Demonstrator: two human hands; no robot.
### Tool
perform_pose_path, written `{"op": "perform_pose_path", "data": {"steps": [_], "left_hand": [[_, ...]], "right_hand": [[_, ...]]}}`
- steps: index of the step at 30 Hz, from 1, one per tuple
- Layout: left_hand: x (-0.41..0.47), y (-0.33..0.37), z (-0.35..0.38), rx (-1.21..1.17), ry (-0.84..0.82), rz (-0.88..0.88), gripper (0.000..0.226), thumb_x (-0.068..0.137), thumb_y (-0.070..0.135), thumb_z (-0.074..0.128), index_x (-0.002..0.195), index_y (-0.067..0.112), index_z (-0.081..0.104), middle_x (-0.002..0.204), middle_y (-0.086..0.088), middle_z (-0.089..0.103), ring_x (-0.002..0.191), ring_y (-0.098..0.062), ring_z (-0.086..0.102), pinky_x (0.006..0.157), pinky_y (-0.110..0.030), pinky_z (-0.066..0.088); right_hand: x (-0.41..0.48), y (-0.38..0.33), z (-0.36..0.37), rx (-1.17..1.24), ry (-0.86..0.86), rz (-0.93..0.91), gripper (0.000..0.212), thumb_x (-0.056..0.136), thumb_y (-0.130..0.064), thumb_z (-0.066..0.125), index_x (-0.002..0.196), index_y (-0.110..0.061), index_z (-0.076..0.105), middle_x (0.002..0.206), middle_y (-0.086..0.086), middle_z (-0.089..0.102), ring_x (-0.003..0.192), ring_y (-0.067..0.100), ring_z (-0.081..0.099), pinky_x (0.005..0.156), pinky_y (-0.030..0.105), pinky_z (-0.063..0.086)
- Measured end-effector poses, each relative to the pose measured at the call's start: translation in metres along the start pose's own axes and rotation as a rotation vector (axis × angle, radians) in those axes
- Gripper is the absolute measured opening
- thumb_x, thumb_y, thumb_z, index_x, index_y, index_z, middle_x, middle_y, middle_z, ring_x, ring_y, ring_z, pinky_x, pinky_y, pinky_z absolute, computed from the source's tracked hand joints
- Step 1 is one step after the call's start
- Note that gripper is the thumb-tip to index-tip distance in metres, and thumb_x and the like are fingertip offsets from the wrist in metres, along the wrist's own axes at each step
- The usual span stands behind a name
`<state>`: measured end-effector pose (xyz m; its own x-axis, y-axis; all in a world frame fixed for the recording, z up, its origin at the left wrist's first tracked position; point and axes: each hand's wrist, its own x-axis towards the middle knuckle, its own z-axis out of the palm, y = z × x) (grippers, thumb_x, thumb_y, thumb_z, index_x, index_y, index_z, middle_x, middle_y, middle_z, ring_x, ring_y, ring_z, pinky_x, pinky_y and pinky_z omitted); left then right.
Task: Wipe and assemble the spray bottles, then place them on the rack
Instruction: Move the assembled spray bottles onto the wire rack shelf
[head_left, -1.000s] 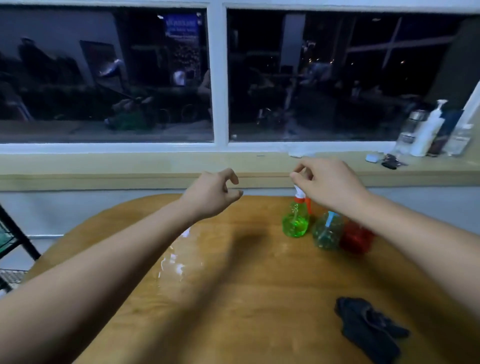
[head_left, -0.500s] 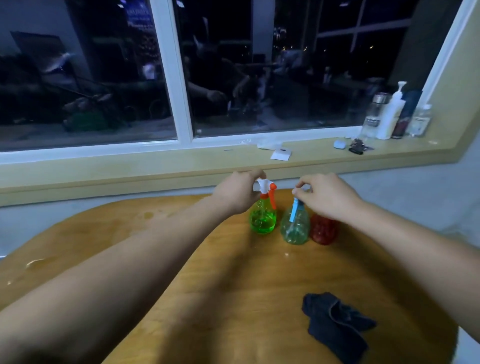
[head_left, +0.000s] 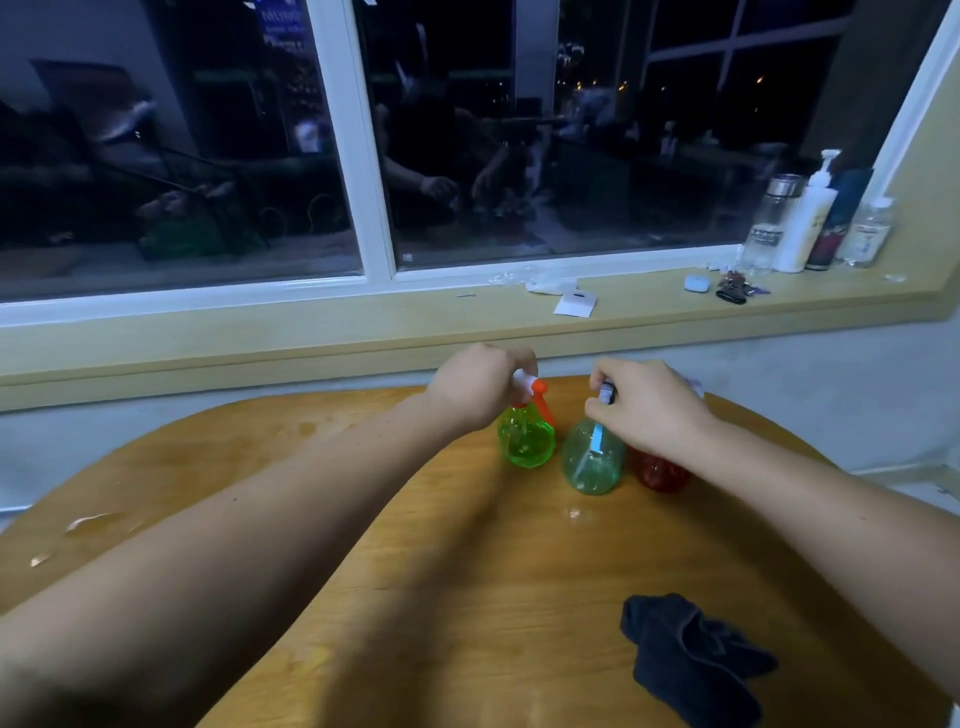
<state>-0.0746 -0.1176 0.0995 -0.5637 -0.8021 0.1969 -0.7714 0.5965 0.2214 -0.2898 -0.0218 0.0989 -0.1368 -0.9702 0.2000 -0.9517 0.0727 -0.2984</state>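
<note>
Both hands on spray heads at the centre of the frame.

The left hand (head_left: 483, 387) curls round the orange-and-white spray head of the green spray bottle (head_left: 525, 441), which stands directly under it on the wooden surface (head_left: 415, 571). Just to the right, the right hand (head_left: 649, 405) grips the top of the teal spray bottle (head_left: 592, 465), whose blue trigger hangs below the fingers. A red bottle (head_left: 662, 473) stands partly hidden beneath the right wrist. A dark cloth (head_left: 691, 660) lies crumpled at lower right, well apart.

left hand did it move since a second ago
Yes. The left hand moved right, from clear of the green bottle onto its top.
</note>
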Motion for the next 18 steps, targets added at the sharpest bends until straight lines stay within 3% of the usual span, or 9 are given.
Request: {"op": "perform_pose_path", "data": {"steps": [5, 9, 13, 18], "left_hand": [[-0.051, -0.042, -0.035, -0.027, -0.015, -0.027, 0.017, 0.097, 0.039, 0.074, 0.111, 0.031, 0.066, 0.081, 0.003, 0.075, 0.076, -0.021, 0.069, 0.068, -0.039, 0.058], [-0.108, -0.083, -0.082, -0.009, 0.018, -0.074, 0.008, 0.1, 0.036, 0.072, 0.096, 0.036, 0.064, 0.075, 0.006, 0.074, 0.068, -0.012, 0.069, 0.064, -0.036, 0.057], [-0.18, -0.125, -0.139, 0.068, 0.048, -0.178, 0.008, 0.101, 0.036, 0.07, 0.109, 0.033, 0.07, 0.074, 0.008, 0.073, 0.068, -0.006, 0.07, 0.063, -0.032, 0.059], [-0.285, -0.18, -0.214, 0.132, 0.102, -0.376, 0.007, 0.098, 0.041, 0.073, 0.103, 0.04, 0.068, 0.07, 0.008, 0.072, 0.065, -0.008, 0.069, 0.062, -0.036, 0.06]], "right_hand": [[-0.001, -0.045, -0.016, 0.136, 0.031, -0.109, 0.003, 0.091, -0.034, 0.063, 0.094, -0.032, 0.064, 0.076, -0.001, 0.068, 0.068, 0.021, 0.06, 0.06, 0.033, 0.047], [0.002, -0.101, -0.021, 0.195, 0.064, -0.251, 0.007, 0.092, -0.03, 0.062, 0.096, -0.031, 0.068, 0.076, -0.006, 0.066, 0.068, 0.023, 0.06, 0.068, 0.037, 0.052], [-0.003, -0.171, -0.015, 0.269, 0.029, -0.4, 0.008, 0.094, -0.03, 0.064, 0.098, -0.032, 0.071, 0.08, -0.005, 0.07, 0.068, 0.021, 0.062, 0.064, 0.034, 0.05], [-0.021, -0.277, 0.0, 0.349, -0.03, -0.617, 0.013, 0.094, -0.026, 0.064, 0.102, -0.03, 0.074, 0.086, -0.009, 0.071, 0.076, 0.015, 0.061, 0.069, 0.033, 0.048]]}}
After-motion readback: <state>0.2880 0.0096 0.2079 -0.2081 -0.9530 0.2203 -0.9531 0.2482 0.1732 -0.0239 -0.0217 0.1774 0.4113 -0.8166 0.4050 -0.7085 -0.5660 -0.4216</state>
